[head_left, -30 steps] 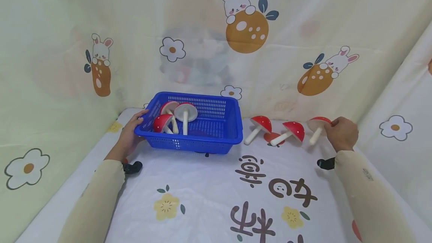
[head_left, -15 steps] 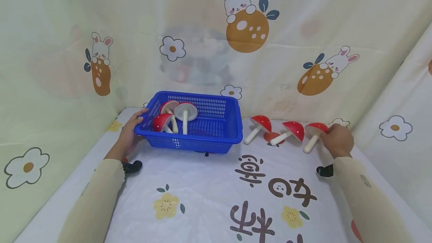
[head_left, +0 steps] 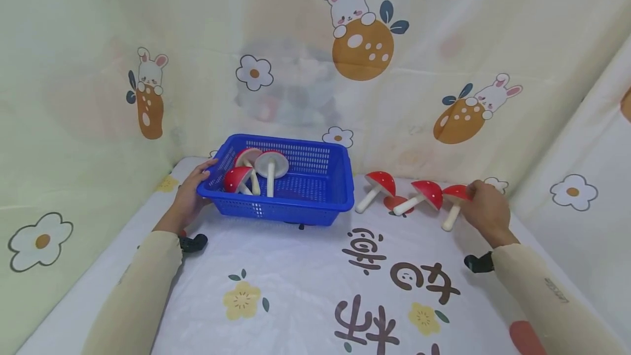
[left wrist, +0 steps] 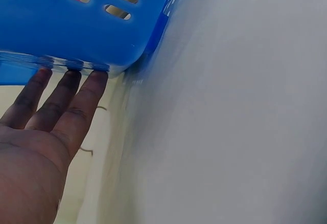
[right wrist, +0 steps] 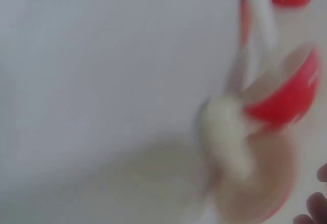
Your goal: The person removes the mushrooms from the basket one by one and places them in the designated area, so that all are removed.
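Note:
In the head view my left hand (head_left: 187, 199) is at the left end of a blue perforated plastic basket (head_left: 278, 207). The left wrist view shows straight fingers (left wrist: 82, 111) with their tips against the basket's outside wall. My right hand (head_left: 488, 210) pinches the cap edge of a red-capped toy mushroom (head_left: 454, 201) with a cream stem pointing down toward me. Left of it lie two more toy mushrooms, a middle one (head_left: 426, 193) and another (head_left: 379, 182) near the basket. Blurred, the pinched mushroom's pale underside (right wrist: 271, 173) shows in the right wrist view, with fingertips (right wrist: 317, 206) beside it.
Three toy mushrooms, one of them a red-capped mushroom (head_left: 236, 179), lie in the basket's left half. A white printed cloth (head_left: 296, 273) covers the table. Behind it hangs a cream curtain (head_left: 296, 108) with rabbit and flower prints.
My right hand has moved left and slightly toward me with the mushroom, whose cap is now beside the middle mushroom. The left hand and basket have stayed put.

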`<state>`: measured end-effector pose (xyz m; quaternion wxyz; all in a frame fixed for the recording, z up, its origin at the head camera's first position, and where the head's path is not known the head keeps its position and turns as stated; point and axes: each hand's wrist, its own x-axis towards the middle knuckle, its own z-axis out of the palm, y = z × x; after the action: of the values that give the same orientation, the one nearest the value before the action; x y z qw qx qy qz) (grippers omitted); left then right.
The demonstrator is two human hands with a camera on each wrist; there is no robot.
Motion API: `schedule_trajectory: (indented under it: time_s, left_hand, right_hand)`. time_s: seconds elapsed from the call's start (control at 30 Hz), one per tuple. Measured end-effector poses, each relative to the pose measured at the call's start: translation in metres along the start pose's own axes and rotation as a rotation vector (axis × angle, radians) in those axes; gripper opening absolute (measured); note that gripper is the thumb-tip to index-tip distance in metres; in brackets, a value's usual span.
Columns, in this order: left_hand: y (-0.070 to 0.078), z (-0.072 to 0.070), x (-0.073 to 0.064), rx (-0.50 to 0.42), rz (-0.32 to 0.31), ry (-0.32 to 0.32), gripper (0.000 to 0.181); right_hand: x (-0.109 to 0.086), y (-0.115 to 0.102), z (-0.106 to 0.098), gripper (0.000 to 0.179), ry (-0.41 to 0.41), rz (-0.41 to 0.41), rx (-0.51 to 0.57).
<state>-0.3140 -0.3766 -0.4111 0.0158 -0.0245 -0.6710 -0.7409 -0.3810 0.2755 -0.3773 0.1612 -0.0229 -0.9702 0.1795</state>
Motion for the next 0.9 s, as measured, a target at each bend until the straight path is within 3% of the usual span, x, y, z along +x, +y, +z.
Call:
schedule_trajectory:
  time_s: [0.3, 0.57, 0.7, 0.9]
  left_hand:
    - [0.004, -0.011, -0.004, 0.021, 0.005, 0.034, 0.050]
    - [0.006, -0.002, -0.002, 0.055, -0.006, 0.055, 0.048]
    - [0.003, 0.000, 0.003, 0.068, -0.011, 0.063, 0.047]
    - [-0.001, 0.001, 0.003, 0.075, -0.007, 0.060, 0.047]
  right_hand:
    - [0.015, -0.122, -0.010, 0.029, -0.077, -0.283, 0.159]
    - [0.058, -0.235, -0.013, 0.026, -0.181, -0.476, 0.278]
    - [0.079, -0.277, 0.006, 0.026, -0.214, -0.512, 0.368]
    - [0.085, -0.325, 0.055, 0.020, -0.236, -0.474, 0.470]
